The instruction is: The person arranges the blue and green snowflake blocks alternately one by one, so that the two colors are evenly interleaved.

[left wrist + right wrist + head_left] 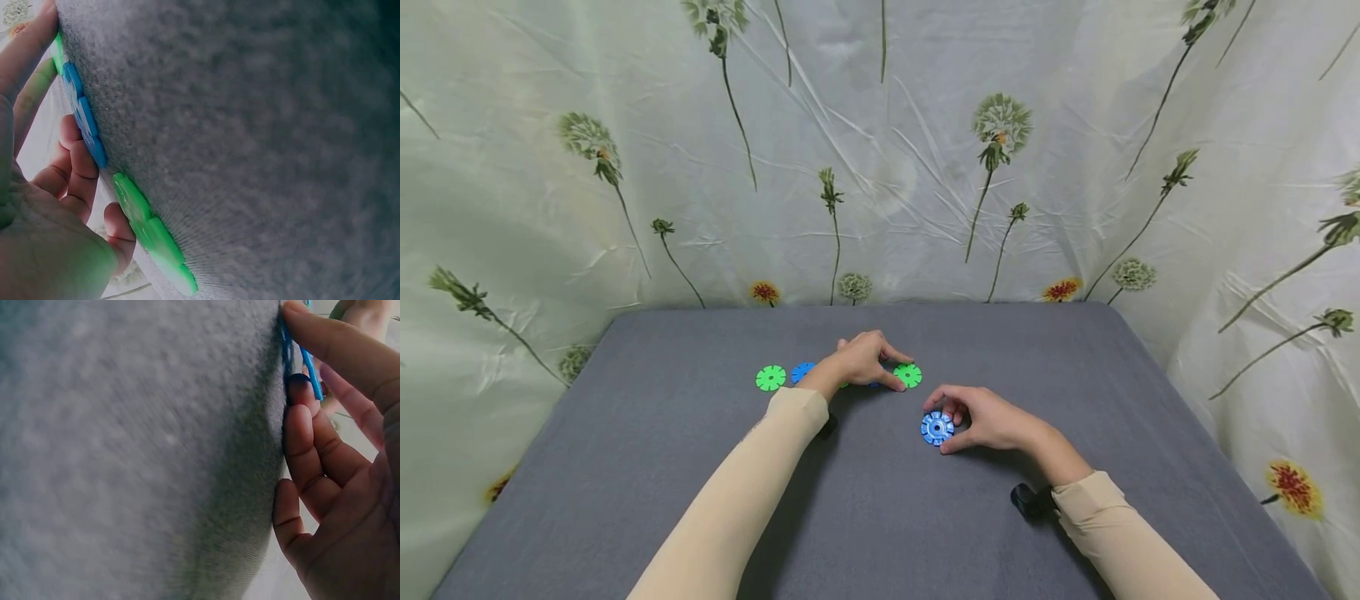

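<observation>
My left hand [861, 358] reaches over a row of flat notched discs in the head view. Its thumb and a finger grip the edges of the green notched disc [908, 376] at the row's right end. In the left wrist view, the curled lower fingers lie beside a blue notched disc [85, 117] and another green notched disc [154, 234]. Lower right, my right hand [988, 419] pinches a blue notched disc [937, 428] by opposite edges, low over the table. In the right wrist view, a blue disc edge [310, 372] shows between thumb and fingers, with a second blue edge alongside.
The row's left end has a green disc [771, 378] and a blue disc [803, 372]; the left hand and forearm partly cover the middle. A grey cloth covers the table [880, 517]. A flower-printed curtain [895, 167] hangs along its back and sides.
</observation>
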`<state>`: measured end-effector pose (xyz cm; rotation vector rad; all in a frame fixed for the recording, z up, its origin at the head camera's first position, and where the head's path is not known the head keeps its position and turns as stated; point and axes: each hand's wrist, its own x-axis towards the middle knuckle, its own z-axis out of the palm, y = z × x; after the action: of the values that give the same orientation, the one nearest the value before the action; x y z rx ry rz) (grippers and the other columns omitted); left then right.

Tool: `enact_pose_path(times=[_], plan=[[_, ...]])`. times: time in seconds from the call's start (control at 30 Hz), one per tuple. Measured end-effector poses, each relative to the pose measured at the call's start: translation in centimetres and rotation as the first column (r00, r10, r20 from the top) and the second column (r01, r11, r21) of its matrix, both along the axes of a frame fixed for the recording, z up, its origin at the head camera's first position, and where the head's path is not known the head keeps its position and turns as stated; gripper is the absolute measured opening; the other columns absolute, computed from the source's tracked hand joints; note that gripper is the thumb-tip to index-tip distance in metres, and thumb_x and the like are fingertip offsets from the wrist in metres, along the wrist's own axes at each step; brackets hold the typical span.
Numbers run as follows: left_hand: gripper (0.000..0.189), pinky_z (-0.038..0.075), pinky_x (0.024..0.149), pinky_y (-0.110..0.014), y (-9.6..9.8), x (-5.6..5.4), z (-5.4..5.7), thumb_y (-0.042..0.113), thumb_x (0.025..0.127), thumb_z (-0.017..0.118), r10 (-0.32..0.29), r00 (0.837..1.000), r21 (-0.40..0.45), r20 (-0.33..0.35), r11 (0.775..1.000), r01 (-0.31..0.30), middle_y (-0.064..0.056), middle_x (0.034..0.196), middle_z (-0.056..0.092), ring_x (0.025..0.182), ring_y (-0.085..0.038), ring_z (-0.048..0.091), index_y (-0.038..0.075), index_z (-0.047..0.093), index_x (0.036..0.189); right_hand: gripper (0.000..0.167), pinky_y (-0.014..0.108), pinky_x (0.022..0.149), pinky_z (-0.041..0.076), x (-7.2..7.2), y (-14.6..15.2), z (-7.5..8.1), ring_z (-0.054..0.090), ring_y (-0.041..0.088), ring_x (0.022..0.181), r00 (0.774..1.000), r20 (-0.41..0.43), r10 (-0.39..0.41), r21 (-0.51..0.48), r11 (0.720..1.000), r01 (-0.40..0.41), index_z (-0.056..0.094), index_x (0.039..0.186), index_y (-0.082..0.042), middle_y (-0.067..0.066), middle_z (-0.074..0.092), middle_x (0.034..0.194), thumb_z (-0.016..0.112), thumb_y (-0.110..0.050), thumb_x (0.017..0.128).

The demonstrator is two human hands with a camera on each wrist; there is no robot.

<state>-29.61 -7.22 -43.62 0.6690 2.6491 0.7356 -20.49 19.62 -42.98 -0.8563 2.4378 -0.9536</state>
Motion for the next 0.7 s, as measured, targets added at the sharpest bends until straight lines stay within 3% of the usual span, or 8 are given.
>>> enact_pose_path(times=[0.2,0.43,0.7], plan=[[0.049,0.026,0.089,-0.046,0.1,0.1,0.1,0.046,0.083,0.093,0.008,1.0,-0.002,0.01,1.0,-0.008,0.002,0.141,0.074,0.096,-0.012,0.059,0.042,0.079,0.13,0.05,0.025,0.083,0.049,-0.3,0.3,0.1,0.057,0.01,0.089,1.0,0.021,0.009,0.03,1.0,-0.01,0.075,0.13,-0.014,-0.003,0.066,0.101,0.094,-0.023,0.085],[0.049,0.025,0.088,-0.045,0.0,0.2,0.0,0.045,0.083,0.093,0.017,1.0,0.005,0.007,1.0,-0.017,0.001,0.142,0.073,0.093,-0.013,0.057,0.041,0.078,0.13,0.047,0.024,0.081,0.049,-0.6,0.4,0.3,0.059,0.01,0.087,0.999,0.034,-0.014,0.045,0.999,0.012,0.077,0.127,-0.012,-0.005,0.067,0.097,0.094,-0.023,0.085],[0.05,0.029,0.096,-0.049,0.1,0.2,-0.1,0.043,0.084,0.093,0.013,1.0,0.0,-0.003,1.0,-0.013,-0.001,0.142,0.073,0.121,-0.02,0.065,0.04,0.078,0.131,0.047,0.024,0.081,0.05,-1.5,1.2,0.3,0.063,0.013,0.088,0.997,0.041,-0.061,0.016,0.998,0.06,0.078,0.127,-0.009,-0.003,0.072,0.099,0.094,-0.024,0.085]])
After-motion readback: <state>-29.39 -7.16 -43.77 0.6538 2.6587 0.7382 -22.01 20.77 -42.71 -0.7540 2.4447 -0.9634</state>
